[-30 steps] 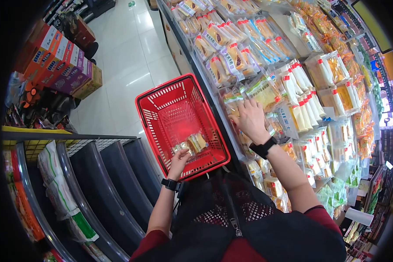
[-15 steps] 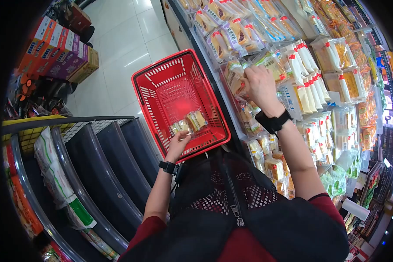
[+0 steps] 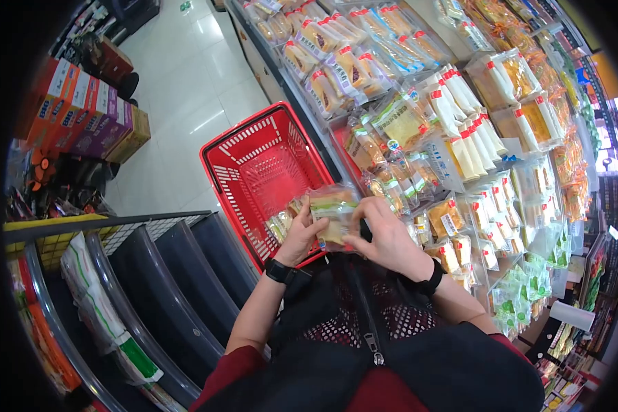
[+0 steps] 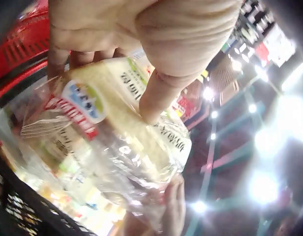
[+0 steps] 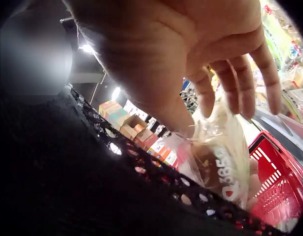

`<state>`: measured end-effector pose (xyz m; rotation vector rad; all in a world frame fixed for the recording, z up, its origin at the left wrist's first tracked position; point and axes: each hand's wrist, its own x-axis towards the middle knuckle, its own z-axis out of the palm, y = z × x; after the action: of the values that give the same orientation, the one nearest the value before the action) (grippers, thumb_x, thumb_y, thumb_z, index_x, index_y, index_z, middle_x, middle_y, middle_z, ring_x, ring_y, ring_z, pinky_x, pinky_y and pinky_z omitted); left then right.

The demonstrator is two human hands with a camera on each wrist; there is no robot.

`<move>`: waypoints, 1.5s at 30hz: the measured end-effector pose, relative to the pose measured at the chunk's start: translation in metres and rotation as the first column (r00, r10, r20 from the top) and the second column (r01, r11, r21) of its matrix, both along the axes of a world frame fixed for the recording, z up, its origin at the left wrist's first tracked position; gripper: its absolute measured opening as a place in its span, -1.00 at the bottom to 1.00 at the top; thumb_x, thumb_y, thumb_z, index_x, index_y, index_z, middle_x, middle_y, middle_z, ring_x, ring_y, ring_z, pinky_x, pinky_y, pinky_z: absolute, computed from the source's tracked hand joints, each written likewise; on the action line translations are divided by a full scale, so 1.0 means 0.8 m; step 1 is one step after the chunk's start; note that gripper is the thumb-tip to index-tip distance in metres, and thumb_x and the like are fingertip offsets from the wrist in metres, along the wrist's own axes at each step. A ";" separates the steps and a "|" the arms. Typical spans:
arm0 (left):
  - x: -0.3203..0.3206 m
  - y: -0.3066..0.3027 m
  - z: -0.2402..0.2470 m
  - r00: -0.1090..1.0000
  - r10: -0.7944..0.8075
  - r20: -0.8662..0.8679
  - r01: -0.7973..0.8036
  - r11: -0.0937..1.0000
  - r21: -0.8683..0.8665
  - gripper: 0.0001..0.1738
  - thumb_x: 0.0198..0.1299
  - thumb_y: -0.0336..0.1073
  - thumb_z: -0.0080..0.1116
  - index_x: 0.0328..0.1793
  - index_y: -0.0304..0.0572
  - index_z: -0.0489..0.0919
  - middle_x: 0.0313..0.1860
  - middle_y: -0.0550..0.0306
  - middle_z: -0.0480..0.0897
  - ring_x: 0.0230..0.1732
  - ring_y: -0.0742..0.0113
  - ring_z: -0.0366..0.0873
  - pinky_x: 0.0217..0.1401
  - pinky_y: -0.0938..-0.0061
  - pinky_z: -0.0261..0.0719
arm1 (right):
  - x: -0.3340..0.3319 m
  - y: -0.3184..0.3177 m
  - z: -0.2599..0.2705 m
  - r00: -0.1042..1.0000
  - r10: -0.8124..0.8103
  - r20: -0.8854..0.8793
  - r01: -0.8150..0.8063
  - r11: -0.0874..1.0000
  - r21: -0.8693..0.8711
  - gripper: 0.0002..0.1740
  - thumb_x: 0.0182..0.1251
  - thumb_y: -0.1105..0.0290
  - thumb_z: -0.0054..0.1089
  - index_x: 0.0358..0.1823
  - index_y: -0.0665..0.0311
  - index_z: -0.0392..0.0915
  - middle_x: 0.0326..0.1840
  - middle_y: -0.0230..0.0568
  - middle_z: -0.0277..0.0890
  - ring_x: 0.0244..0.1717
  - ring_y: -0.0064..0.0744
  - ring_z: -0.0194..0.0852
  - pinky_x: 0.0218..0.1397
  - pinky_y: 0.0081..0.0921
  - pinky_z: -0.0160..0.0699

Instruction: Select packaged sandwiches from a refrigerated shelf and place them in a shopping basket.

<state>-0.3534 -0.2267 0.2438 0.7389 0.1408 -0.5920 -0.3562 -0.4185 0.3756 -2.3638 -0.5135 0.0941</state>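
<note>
In front of the body, over the near side of the red shopping basket (image 3: 281,172), is a clear-wrapped pack of sliced bread (image 3: 333,221) with green and white print. My left hand (image 3: 299,237) grips its left side, thumb across the face, as the left wrist view shows. There the bread pack (image 4: 136,123) has a red strip and a round blue-and-white logo. From the other side my right hand (image 3: 386,237) pinches the wrapper's edge, its thumb and fingertips at the plastic in the right wrist view. Another wrapped bread pack (image 3: 279,223) lies inside the basket, partly hidden by the left hand.
A display shelf of wrapped breads (image 3: 398,130) runs along the right. Dark curved rack dividers (image 3: 154,275) and a white-and-green bag (image 3: 106,302) stand at the left. Stacked cartons (image 3: 82,113) sit beyond, on the tiled floor (image 3: 185,103).
The right hand has come back from the shelf to the basket with a bread pack. The left hand has risen from the basket's bottom and now grips that pack too.
</note>
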 end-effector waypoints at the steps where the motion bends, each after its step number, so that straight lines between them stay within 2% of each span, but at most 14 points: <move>1: 0.003 -0.006 0.004 0.999 0.011 -0.040 -0.011 1.000 0.010 -0.25 0.23 -0.47 0.19 0.49 -0.21 0.08 0.31 0.06 0.39 0.33 0.29 0.35 0.37 0.36 0.34 | -0.004 -0.001 -0.001 0.990 -0.127 -0.061 0.128 0.992 0.013 -0.38 0.05 0.28 0.43 0.09 0.31 0.33 -0.18 -0.03 0.43 -0.07 0.02 0.46 -0.01 -0.19 0.49; 5: 0.017 -0.034 0.034 0.997 -0.010 0.074 0.009 1.000 0.018 -0.30 0.24 -0.47 0.18 0.46 -0.22 0.12 0.29 0.07 0.39 0.31 0.29 0.36 0.37 0.36 0.34 | -0.004 -0.021 -0.022 0.929 -0.329 -0.171 0.348 0.932 0.098 0.01 0.00 0.31 0.48 0.41 0.29 -0.02 -0.02 0.10 0.47 -0.06 0.05 0.55 0.04 -0.21 0.53; 9: 0.028 -0.051 0.046 0.987 -0.067 0.148 0.064 0.998 0.025 -0.28 0.26 -0.43 0.18 0.48 -0.20 0.10 0.30 0.04 0.39 0.30 0.27 0.36 0.36 0.36 0.34 | 0.008 -0.057 -0.005 0.848 -0.384 -0.366 0.457 0.879 0.135 -0.02 0.01 0.34 0.47 0.41 0.28 0.00 0.04 0.14 0.48 0.02 0.01 0.55 0.05 -0.25 0.54; 12: 0.030 -0.043 0.055 0.945 -0.179 0.275 0.140 0.978 0.155 -0.30 0.33 -0.30 0.10 0.52 -0.17 0.07 0.31 -0.01 0.39 0.27 0.23 0.40 0.28 0.31 0.44 | 0.016 -0.107 0.014 0.876 -0.481 0.045 0.481 0.877 0.010 -0.14 0.05 0.40 0.44 0.37 0.30 0.13 -0.04 0.10 0.54 0.01 -0.10 0.58 0.02 -0.29 0.56; 16: 0.015 -0.009 0.011 0.952 -0.208 0.224 0.136 0.945 0.299 -0.33 0.36 -0.20 0.06 0.52 -0.14 0.11 0.30 -0.01 0.40 0.24 0.27 0.41 0.27 0.37 0.43 | 0.029 -0.169 0.031 0.802 -0.597 -0.003 0.596 0.801 -0.056 -0.21 0.06 0.43 0.41 0.34 0.25 0.21 -0.08 0.11 0.57 -0.06 -0.05 0.62 -0.05 -0.24 0.58; 18: 0.003 0.007 -0.007 0.972 -0.211 0.099 0.164 0.922 0.350 -0.35 0.36 -0.20 0.06 0.50 -0.14 0.14 0.30 0.01 0.40 0.22 0.32 0.43 0.26 0.39 0.43 | 0.035 -0.180 0.032 0.791 -0.603 0.102 0.600 0.733 -0.320 -0.22 0.03 0.43 0.40 0.32 0.23 0.23 -0.09 0.11 0.57 -0.08 -0.01 0.61 -0.08 -0.21 0.58; 26: -0.036 0.042 -0.070 0.991 -0.083 -0.103 0.117 0.908 0.401 -0.48 0.37 -0.18 0.05 0.40 -0.15 0.30 0.19 0.08 0.54 0.11 0.34 0.52 0.20 0.42 0.48 | 0.076 -0.195 -0.047 0.819 -0.511 0.261 0.573 0.751 -0.327 -0.25 0.06 0.39 0.37 0.31 0.24 0.25 -0.03 0.07 0.47 0.01 0.01 0.47 0.02 -0.18 0.47; 29: -0.045 0.058 -0.120 0.972 0.056 -0.227 0.069 0.858 0.509 -0.56 0.32 -0.16 0.13 0.27 -0.12 0.44 0.03 0.21 0.60 -0.02 0.46 0.56 0.03 0.54 0.49 | 0.073 -0.178 -0.041 0.781 -0.423 0.460 0.621 0.607 -0.496 -0.32 0.06 0.40 0.36 0.25 0.27 0.32 0.00 -0.04 0.41 0.06 -0.05 0.38 0.02 -0.21 0.42; 32: -0.053 0.079 -0.168 0.950 0.149 -0.276 0.057 0.784 0.618 -0.60 0.31 -0.19 0.12 0.22 -0.13 0.47 -0.08 0.28 0.62 -0.14 0.56 0.57 -0.11 0.62 0.49 | 0.069 -0.171 -0.039 0.703 -0.427 0.568 0.702 0.543 -0.461 -0.34 0.09 0.36 0.35 0.25 0.28 0.33 0.01 -0.08 0.39 0.04 -0.08 0.36 0.00 -0.23 0.40; 38: -0.065 0.114 -0.266 0.900 0.281 -0.332 0.020 0.737 0.676 -0.59 0.24 -0.29 0.15 0.19 -0.25 0.48 -0.27 0.21 0.61 -0.45 0.52 0.52 -0.49 0.61 0.47 | 0.066 -0.192 -0.060 0.800 -0.404 0.444 0.596 0.624 -0.506 -0.42 0.18 0.30 0.29 0.23 0.27 0.36 0.02 -0.05 0.39 0.00 -0.03 0.41 0.01 -0.13 0.43; 40: -0.063 0.120 -0.285 0.910 0.268 -0.316 0.067 0.658 0.750 -0.53 0.20 -0.28 0.19 0.22 -0.30 0.45 -0.27 0.14 0.62 -0.50 0.47 0.51 -0.52 0.56 0.48 | 0.065 -0.179 -0.048 0.750 -0.372 0.547 0.651 0.559 -0.513 -0.44 0.21 0.30 0.28 0.23 0.26 0.38 0.09 -0.03 0.39 0.05 -0.02 0.40 0.05 -0.14 0.41; 42: -0.057 0.118 -0.294 0.918 0.250 -0.308 0.132 0.540 0.831 -0.50 0.20 -0.27 0.19 0.27 -0.22 0.43 -0.29 0.23 0.60 -0.46 0.52 0.51 -0.42 0.59 0.51 | 0.057 -0.165 -0.034 0.745 -0.376 0.550 0.647 0.606 -0.463 -0.46 0.24 0.33 0.26 0.25 0.24 0.38 0.17 0.00 0.35 0.14 -0.01 0.34 0.15 -0.14 0.34; 44: -0.050 0.115 -0.300 0.930 0.226 -0.288 0.169 0.432 0.886 -0.40 0.10 -0.22 0.28 0.27 -0.26 0.43 -0.25 0.10 0.63 -0.38 0.40 0.59 -0.35 0.50 0.59 | 0.045 -0.149 -0.023 0.733 -0.324 0.598 0.610 0.702 -0.367 -0.48 0.25 0.37 0.25 0.25 0.24 0.38 0.22 0.01 0.31 0.20 0.00 0.26 0.24 -0.13 0.24; 45: -0.048 0.112 -0.306 0.973 0.136 -0.187 0.149 0.248 0.957 -0.33 0.03 -0.17 0.33 0.29 -0.25 0.41 -0.14 -0.05 0.62 -0.17 0.20 0.59 -0.10 0.38 0.56 | 0.037 -0.139 -0.020 0.751 -0.342 0.564 0.592 0.728 -0.346 -0.50 0.24 0.44 0.23 0.23 0.24 0.40 0.25 0.01 0.29 0.24 0.00 0.21 0.29 -0.12 0.19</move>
<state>-0.3914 -0.1371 -0.0007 1.9373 0.8079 -0.5551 -0.3265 -0.5299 0.3597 -2.9830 -0.0470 -0.6888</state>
